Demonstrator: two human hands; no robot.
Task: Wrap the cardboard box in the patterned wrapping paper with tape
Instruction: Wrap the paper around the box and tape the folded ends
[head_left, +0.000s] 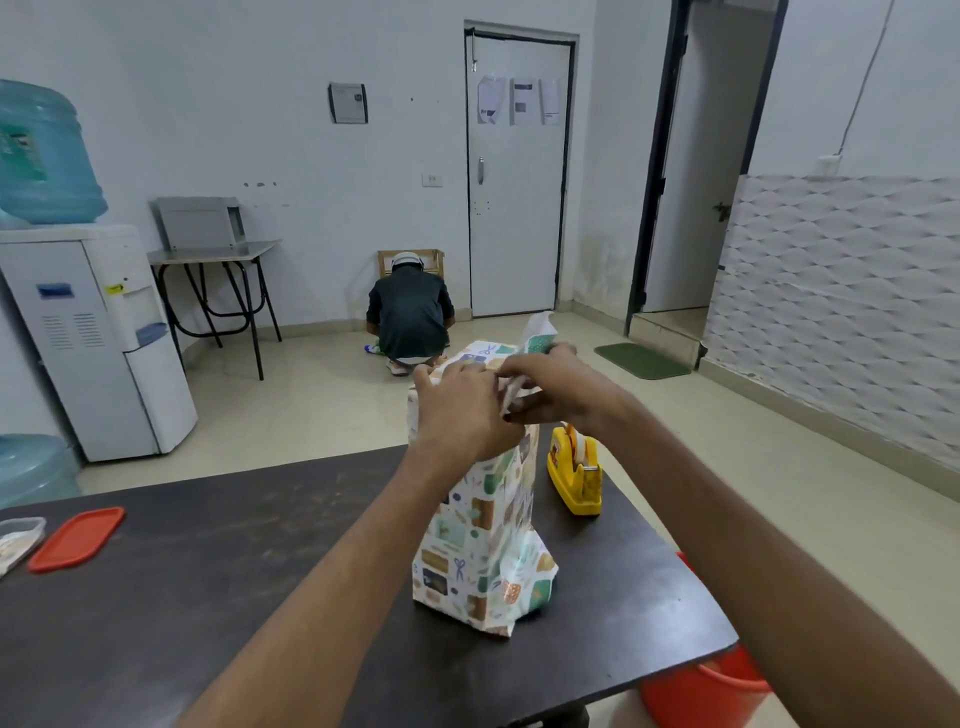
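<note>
The box stands upright on the dark table (208, 597), fully covered by white wrapping paper (475, 540) printed with green, brown and blue shapes; no cardboard shows. My left hand (462, 410) presses the paper down at the box's top. My right hand (558, 389) pinches a folded paper flap at the top right, where a loose corner (540, 330) sticks up. A yellow tape dispenser (575, 470) sits on the table just right of the box. At the bottom right the paper flares out loose.
A red lid (78, 538) and a clear container (18, 540) lie at the table's left edge. An orange bucket (701, 696) stands on the floor under the right corner. A person (410, 312) crouches by the far wall, next to a water dispenser (98, 332).
</note>
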